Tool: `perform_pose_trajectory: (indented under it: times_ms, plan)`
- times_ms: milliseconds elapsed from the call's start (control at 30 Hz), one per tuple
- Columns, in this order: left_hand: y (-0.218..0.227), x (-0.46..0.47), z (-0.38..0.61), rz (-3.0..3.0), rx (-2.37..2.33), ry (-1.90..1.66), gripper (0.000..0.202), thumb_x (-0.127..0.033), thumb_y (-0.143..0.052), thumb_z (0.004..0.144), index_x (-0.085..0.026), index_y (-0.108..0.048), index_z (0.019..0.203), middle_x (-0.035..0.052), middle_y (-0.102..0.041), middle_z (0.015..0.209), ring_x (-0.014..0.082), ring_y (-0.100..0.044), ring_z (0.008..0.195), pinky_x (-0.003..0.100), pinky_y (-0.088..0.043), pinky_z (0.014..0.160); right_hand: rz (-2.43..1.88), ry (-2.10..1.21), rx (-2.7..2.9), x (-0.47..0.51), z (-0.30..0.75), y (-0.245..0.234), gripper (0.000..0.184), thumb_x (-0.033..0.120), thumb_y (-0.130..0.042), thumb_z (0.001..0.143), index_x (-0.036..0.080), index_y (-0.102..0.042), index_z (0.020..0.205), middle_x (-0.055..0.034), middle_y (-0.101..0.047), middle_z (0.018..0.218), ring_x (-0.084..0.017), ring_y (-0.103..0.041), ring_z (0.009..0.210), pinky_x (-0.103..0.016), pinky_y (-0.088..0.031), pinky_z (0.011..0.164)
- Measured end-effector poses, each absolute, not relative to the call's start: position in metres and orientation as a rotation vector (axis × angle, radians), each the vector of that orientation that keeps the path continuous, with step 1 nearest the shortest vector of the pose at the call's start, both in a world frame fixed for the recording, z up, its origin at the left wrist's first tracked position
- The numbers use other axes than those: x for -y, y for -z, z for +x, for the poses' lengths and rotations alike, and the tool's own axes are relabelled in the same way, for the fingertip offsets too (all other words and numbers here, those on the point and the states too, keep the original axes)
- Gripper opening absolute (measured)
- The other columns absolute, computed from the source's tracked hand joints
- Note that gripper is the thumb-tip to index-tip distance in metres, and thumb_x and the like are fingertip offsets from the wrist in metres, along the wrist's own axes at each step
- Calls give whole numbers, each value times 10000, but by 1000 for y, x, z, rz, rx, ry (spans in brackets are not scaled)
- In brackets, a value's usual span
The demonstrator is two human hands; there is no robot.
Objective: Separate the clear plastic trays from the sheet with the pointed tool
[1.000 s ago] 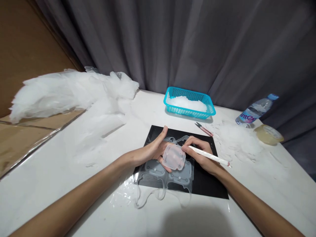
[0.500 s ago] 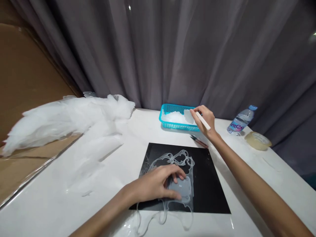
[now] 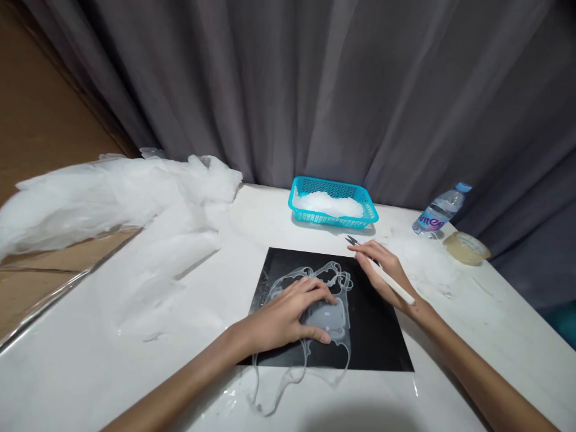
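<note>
My left hand (image 3: 294, 315) lies over a thin translucent sheet (image 3: 324, 318) with a rounded panel and curly cut-out edges. Thumb and fingers are spread and touch the sheet, which rests on a black mat (image 3: 378, 336) and trails over its front edge. Just above the mat's right side, my right hand (image 3: 382, 270) is closed around a slim white pen-like tool (image 3: 391, 281); its working tip cannot be made out. Dark-bladed snips (image 3: 351, 240) lie by my right fingertips, their handles hidden by the hand.
A turquoise basket (image 3: 333, 222) behind the mat holds white translucent pieces (image 3: 328, 204). To the right are a water bottle (image 3: 441, 211), a tape roll (image 3: 467, 248) and a pale filmy heap (image 3: 423, 261). White sheets (image 3: 112, 192) and cardboard (image 3: 45, 276) occupy the left.
My right hand has moved from the basket toward me to the mat's right edge, still holding the white tool. A translucent piece beside its fingers no longer shows there. My left hand stays on the sheet.
</note>
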State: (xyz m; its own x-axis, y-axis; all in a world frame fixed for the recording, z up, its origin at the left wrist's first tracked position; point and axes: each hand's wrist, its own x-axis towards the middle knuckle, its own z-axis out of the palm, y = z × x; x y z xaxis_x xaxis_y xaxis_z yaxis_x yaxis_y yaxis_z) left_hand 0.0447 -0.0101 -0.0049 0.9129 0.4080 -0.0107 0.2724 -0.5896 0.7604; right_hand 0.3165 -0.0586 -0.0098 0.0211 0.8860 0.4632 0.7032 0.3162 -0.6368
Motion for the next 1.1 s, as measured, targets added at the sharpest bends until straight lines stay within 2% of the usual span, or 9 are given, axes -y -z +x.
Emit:
perform_pose_trajectory:
  times_ms: [67, 133, 200, 300, 400, 600, 800, 933, 1100]
  plan:
    - [9, 8, 47, 2211, -500, -252, 528, -535, -799, 867, -300, -627, 1308, 56, -595, 1379, 306, -520, 1340, 448, -399, 1134, -1471, -443, 1707, 79, 311, 9, 262, 381, -572, 1033, 249, -711, 1213, -75, -734, 1140, -240, -698, 1058, -369, -523, 941]
    - [15, 4, 49, 2206, -513, -310, 531, -552, -807, 851, -301, -639, 1287, 51, -612, 1363, 307, -521, 1342, 453, -379, 1152, -1503, -686, 1666, 94, 306, 5, 276, 396, -610, 1019, 254, -676, 1246, -49, -757, 1064, -219, -720, 977, -335, -547, 872]
    - [19, 0, 52, 2219, -514, -349, 537, -566, -814, 837, -293, -649, 1268, 55, -624, 1344, 307, -534, 1323, 458, -384, 1143, -1505, -906, 1646, 105, 303, 2, 242, 413, -640, 1008, 254, -680, 1185, -21, -767, 976, -196, -731, 894, -297, -552, 793]
    - [23, -5, 53, 2245, -473, -361, 564, -574, -820, 827, -282, -653, 1280, 72, -618, 1360, 305, -543, 1314, 452, -408, 1121, -1458, -1049, 1724, 112, 301, -4, 177, 413, -675, 993, 247, -711, 1044, 0, -774, 952, -177, -732, 875, -277, -549, 797]
    - [20, -10, 52, 2223, -415, -339, 560, -545, -821, 842, -291, -658, 1315, 77, -612, 1398, 296, -545, 1337, 442, -409, 1137, -1390, -1012, 1891, 114, 301, -7, 157, 391, -676, 999, 247, -738, 999, -3, -763, 970, -171, -711, 885, -293, -544, 846]
    - [18, -19, 51, 2220, -332, -324, 531, -464, -811, 883, -301, -669, 1367, 80, -642, 1414, 271, -579, 1337, 431, -429, 1142, -1183, -922, 2031, 113, 299, -2, 95, 328, -685, 1001, 247, -723, 1034, -35, -738, 1090, -204, -661, 1069, -367, -520, 993]
    - [25, -24, 51, 2275, -345, -492, 514, -464, -874, 799, -222, -737, 1231, 91, -752, 1210, 250, -684, 1150, 394, -521, 1025, -1203, -909, 2039, 108, 299, 5, 62, 304, -697, 995, 246, -718, 1002, -15, -740, 1041, -189, -662, 1026, -346, -518, 964]
    - [22, -21, 51, 2438, -256, -552, 371, -428, -817, 867, -196, -753, 1150, 84, -764, 1154, 238, -679, 1136, 401, -480, 1075, -1232, -932, 2005, 106, 299, 7, 43, 288, -728, 973, 247, -728, 982, -2, -749, 1036, -180, -662, 1012, -331, -509, 958]
    - [14, -16, 49, 2577, -229, -477, 231, -387, -705, 977, -202, -746, 1111, 62, -764, 1149, 211, -697, 1098, 337, -488, 1008, -1220, -953, 1988, 106, 298, 9, 51, 280, -762, 947, 238, -736, 961, -5, -756, 1018, -184, -660, 1001, -331, -502, 960]
